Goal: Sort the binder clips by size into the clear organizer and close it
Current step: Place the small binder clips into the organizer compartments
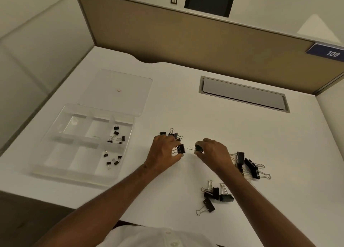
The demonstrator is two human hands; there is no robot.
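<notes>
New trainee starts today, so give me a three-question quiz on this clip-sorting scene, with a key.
1. True or false: the organizer lid is shut.
2. Which organizer compartments hold clips: A left column, B middle column, C right column?
3. What does each hand hold?

Key:
1. False; the lid lies open.
2. C.
3. The left hand and the right hand each hold one clip.
</notes>
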